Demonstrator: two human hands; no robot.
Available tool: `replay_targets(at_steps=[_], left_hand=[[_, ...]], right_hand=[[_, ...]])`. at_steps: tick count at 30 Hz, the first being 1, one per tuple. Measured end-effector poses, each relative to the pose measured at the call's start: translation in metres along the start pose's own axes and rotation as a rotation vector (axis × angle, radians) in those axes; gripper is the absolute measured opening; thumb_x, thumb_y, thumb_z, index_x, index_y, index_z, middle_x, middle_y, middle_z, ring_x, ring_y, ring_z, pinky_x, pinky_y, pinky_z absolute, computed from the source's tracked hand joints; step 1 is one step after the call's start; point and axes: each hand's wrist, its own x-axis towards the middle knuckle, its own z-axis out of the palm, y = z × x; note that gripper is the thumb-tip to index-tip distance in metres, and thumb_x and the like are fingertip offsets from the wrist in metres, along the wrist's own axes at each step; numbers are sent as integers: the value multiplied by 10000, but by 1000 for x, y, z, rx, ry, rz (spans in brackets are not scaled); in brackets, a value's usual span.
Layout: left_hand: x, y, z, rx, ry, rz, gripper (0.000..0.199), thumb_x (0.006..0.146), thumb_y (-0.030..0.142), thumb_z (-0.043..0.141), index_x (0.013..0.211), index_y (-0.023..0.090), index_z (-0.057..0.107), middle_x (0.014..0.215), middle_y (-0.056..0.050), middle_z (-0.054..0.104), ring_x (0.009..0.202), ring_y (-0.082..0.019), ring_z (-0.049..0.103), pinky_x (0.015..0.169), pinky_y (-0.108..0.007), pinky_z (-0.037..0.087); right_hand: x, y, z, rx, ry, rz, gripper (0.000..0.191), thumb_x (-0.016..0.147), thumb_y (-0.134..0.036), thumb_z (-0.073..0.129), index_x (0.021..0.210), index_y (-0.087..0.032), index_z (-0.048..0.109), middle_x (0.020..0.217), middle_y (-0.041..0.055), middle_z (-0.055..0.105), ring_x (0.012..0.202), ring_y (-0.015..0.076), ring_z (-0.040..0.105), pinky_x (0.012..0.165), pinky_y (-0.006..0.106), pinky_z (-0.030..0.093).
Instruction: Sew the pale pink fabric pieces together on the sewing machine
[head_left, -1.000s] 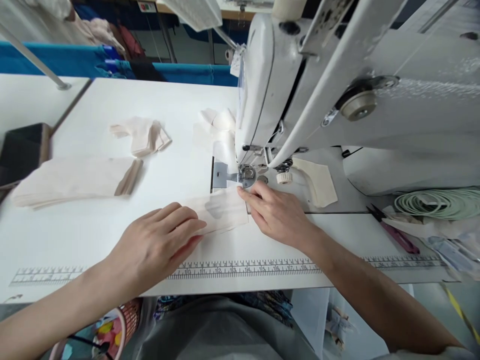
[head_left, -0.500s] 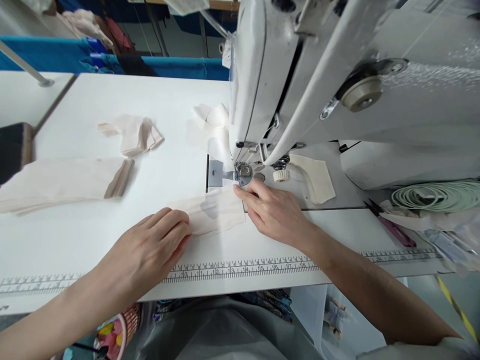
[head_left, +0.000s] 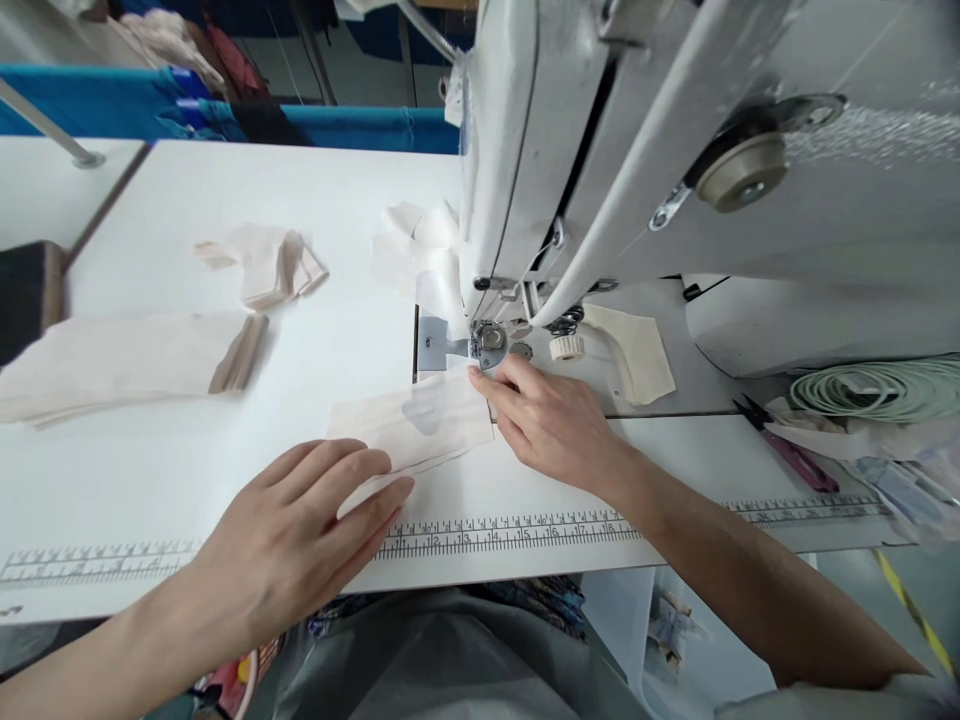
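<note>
A thin, pale cream fabric strip (head_left: 442,420) lies flat on the sewing table, its far right corner close to the presser foot (head_left: 489,338) of the sewing machine (head_left: 570,180). My right hand (head_left: 551,415) has its index fingertip on that corner, the other fingers curled under; the thumb is hidden. At the strip's near left part is my left hand (head_left: 300,530), palm down, thumb and fingers apart, fingertips touching or just over the fabric edge. More cream fabric (head_left: 431,240) lies behind the needle area.
Stacked fabric strips (head_left: 127,360) and a crumpled bundle (head_left: 270,265) lie on the left. A curved fabric piece (head_left: 637,355) rests under the machine arm. Scissors (head_left: 799,460) and a green cord coil (head_left: 885,390) are at right. A printed ruler (head_left: 525,533) runs along the front edge.
My left hand has loosened from the strip, its fingers spreading and shifting slightly nearer to me. The right hand stays on the corner by the presser foot. The view has shifted slightly.
</note>
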Motion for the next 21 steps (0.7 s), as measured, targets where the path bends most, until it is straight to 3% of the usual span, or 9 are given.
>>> replay_targets(at_steps=[11,16,19,21], left_hand=[[-9,-1,7,-76,-19,-31,177,922,146,558,1085,189,611,1059,-69,645,965,-232,600,800,-389,503],[-4,1,3,-94,43,3,280,925,208,568,1204,191,594,1059,-80,647,963,-240,596,825,-397,481],[7,7,-1,-114,78,45,302,925,171,563,1225,192,589,1061,-76,657,968,-232,589,835,-389,463],[19,14,-3,-127,82,103,293,926,135,547,1211,183,596,1076,-70,668,993,-225,588,857,-383,460]], right_hand=[[0,0,-1,-7,-28,14,444,945,-122,389,1363,-149,535,1005,69,599,665,139,511,495,283,341],[3,-5,-4,21,-49,8,438,956,-127,391,1378,-154,504,1077,84,587,697,147,527,495,285,368],[-3,7,-19,53,-41,-37,415,974,-132,404,1377,-158,499,1088,82,606,745,154,559,508,272,391],[-17,28,-35,98,10,-61,331,984,-141,430,1281,-155,574,1081,77,629,847,166,588,584,264,439]])
